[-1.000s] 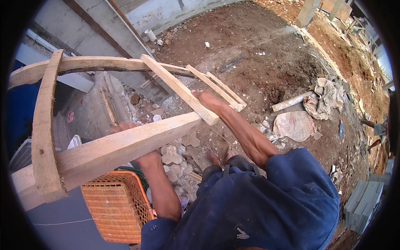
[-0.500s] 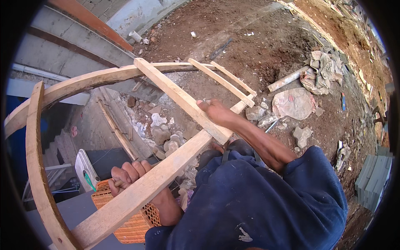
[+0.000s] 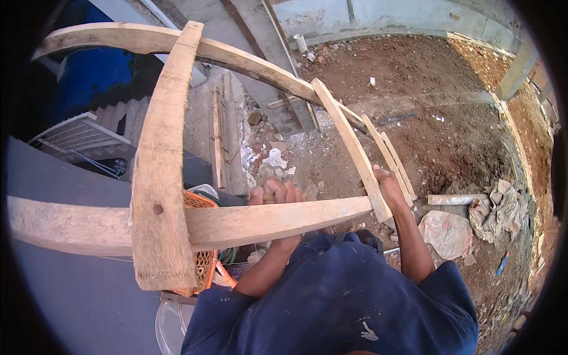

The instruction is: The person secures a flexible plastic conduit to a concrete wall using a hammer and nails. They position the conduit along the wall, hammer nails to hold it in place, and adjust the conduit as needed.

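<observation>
A rough wooden ladder [image 3: 278, 226] stretches across in front of me, its two long rails joined by several flat rungs. A nail head shows low on the closest rung [image 3: 161, 154]. My right hand [image 3: 387, 186] is closed round the ladder by the rung at the near rail's right end. Behind the near rail, my left hand [image 3: 279, 192] is curled into a fist. What it holds, if anything, cannot be made out, since the rail hides part of the hand and wrist. An orange woven basket [image 3: 204, 269] sits below the near rail, partly covered by it.
Steps with a white railing [image 3: 83, 133] lie at the left, beside a grey surface [image 3: 59, 284]. Rubble [image 3: 275, 158] is beneath the ladder. On the soil at right are a white pipe [image 3: 452, 199], crumpled cloth [image 3: 500, 210], a pale sack [image 3: 447, 232] and a blue-handled tool [image 3: 503, 263].
The ladder has swung round, its near rail now lying nearly level across the view. Both hands have shifted right in the picture, and the view has turned left.
</observation>
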`<state>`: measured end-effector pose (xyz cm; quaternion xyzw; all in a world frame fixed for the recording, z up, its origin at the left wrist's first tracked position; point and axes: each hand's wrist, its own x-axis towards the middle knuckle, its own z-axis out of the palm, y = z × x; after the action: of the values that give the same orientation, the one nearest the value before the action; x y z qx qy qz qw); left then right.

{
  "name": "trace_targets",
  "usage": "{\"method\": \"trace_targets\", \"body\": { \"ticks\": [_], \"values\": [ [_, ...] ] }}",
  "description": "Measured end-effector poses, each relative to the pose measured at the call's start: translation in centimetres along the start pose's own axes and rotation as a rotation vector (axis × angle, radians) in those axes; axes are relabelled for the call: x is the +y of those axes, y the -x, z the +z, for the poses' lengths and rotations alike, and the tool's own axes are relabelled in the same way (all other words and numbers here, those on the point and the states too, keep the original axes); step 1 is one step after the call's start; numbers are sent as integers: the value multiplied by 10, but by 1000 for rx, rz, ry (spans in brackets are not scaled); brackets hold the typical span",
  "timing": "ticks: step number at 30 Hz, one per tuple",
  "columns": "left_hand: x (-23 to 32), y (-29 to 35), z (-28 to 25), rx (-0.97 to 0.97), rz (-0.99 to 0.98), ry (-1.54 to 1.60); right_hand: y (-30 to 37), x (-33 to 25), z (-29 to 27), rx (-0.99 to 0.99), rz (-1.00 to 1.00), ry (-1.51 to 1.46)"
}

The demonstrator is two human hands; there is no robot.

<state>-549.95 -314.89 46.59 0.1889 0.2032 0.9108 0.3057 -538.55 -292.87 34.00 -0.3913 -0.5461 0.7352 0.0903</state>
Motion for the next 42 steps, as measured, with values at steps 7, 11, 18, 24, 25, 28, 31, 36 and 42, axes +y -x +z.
{"method": "trace_targets", "body": {
  "ticks": [7,11,18,24,25,28,31,36,42],
  "values": [
    [-40,-31,-65,216,444,-372,1,-10,-7,-36,-247,261],
    [-79,-83,-94,376,680,-637,-4,-11,-25,-88,-272,85],
    [-94,-95,-74,388,786,-667,12,-26,-29,44,-215,298],
    [-78,-155,-124,178,725,-681,30,-44,7,253,-134,494],
    [-75,-163,-140,164,705,-665,31,-44,8,299,-139,481],
    [-105,-170,-189,115,558,-648,47,-34,39,324,-497,986],
    [-139,-166,-248,155,470,-654,55,16,41,548,-591,1085],
    [-166,-167,-327,241,342,-640,73,106,-2,1118,-151,498],
    [-181,-183,-341,155,134,-462,124,199,-7,1581,280,36]
  ]
}}
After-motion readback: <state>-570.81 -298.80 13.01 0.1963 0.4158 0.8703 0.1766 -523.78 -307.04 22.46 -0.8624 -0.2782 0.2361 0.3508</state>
